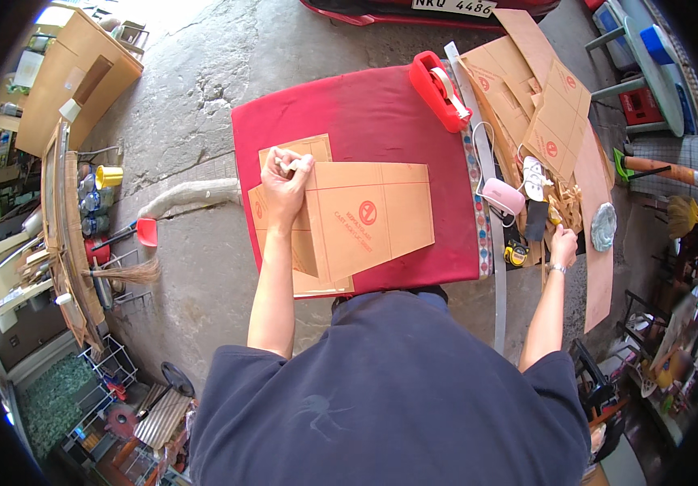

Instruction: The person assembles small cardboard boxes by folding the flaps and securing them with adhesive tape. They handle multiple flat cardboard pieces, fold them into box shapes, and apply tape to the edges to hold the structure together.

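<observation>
So it's a rough concrete floor (195,275) all around, running well out past the fingers on both sides, with the end of a red car (357,11) way out ahead of them. Next biggest is the work surface with a dark red cloth (357,101) on it, lying under the left hand (287,185) and off to the left of the right hand (562,245). Past the right fingers there's a messy pile of brown sheets (569,109). The main piece is a printed brown sheet (385,215), flat on the cloth, spreading right and back toward the body from the left fingers, with more brown sheets (317,147) poking out underneath. A long metal ruler (499,312) runs just left of the right hand.

Left fingers are curled in tight over the sheet's upper left corner, with something pale showing between them; can't tell if that's crumpled stuff or just fingertips. Ahead and left of the right fingers sits a red tape dispenser (424,81), then nearer a pink rounded thing (503,197) and a yellow-and-black tape measure (516,253). Right fingers look bunched, right by a small yellow thing (555,216); too small to tell whether they're gripping it.
</observation>
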Motion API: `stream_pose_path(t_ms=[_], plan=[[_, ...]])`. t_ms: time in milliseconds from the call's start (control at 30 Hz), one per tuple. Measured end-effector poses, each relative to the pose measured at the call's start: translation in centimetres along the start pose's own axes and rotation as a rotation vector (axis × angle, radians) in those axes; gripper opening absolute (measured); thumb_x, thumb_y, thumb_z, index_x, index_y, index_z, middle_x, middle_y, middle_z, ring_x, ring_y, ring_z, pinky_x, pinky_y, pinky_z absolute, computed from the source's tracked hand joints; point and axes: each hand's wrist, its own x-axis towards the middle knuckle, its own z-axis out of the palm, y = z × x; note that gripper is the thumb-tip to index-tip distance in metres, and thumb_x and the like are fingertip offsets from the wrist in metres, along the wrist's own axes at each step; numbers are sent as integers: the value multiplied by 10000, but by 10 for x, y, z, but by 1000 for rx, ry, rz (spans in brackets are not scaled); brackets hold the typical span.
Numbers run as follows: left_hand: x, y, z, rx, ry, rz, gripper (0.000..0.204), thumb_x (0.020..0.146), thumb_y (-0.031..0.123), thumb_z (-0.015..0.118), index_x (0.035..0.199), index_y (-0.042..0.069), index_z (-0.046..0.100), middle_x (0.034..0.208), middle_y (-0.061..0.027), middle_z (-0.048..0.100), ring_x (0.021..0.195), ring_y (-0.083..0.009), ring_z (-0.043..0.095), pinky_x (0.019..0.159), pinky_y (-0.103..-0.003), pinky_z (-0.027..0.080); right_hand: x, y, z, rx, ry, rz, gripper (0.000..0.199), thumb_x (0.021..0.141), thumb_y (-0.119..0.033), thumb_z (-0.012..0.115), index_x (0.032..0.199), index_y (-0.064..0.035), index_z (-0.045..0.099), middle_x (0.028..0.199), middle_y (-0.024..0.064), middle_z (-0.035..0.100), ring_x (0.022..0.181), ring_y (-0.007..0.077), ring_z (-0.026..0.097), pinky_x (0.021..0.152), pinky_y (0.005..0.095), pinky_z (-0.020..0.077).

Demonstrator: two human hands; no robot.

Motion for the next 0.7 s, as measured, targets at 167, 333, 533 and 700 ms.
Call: stream_pose_path(t_ms=[167, 333, 533, 700], plan=[[-1, -7, -7, -14, -1, 26, 322, 874, -40, 716, 826, 104, 432, 758, 39, 515, 722, -25, 496, 653, -187, 408, -196, -177, -57, 1305, -753, 361, 352, 1017, -408, 566, 1142, -81, 526, 975, 149, 681, 765, 229, 693, 629, 373, 593], [1, -11, -1, -1, -40, 54, 324, 883, -16, 729, 836, 108, 433, 757, 44, 512, 713, -23, 489, 648, -184, 398, -321, -284, -48, 1821, -1473, 805, 622, 1041, -508, 430, 1406, -3, 448, 1415, 191, 529, 1333, 331, 482, 1115, 509, 395], [-7, 17, -9, -79, 17, 61, 354, 896, 64, 765, 852, 116, 417, 765, 55, 522, 675, -10, 443, 619, -173, 369, -323, -285, -46, 2036, -1092, 737, 383, 1073, -286, 441, 1335, -19, 523, 1304, 138, 627, 1184, 278, 609, 1052, 456, 477], [-10, 59, -66, -99, 169, 127, 316, 908, 94, 758, 871, 131, 446, 766, 50, 530, 599, -4, 434, 510, -178, 342, -299, -248, -101, 1782, -966, 447, 347, 1069, -246, 458, 1325, -21, 527, 1205, 127, 669, 1014, 244, 691, 875, 433, 596]])
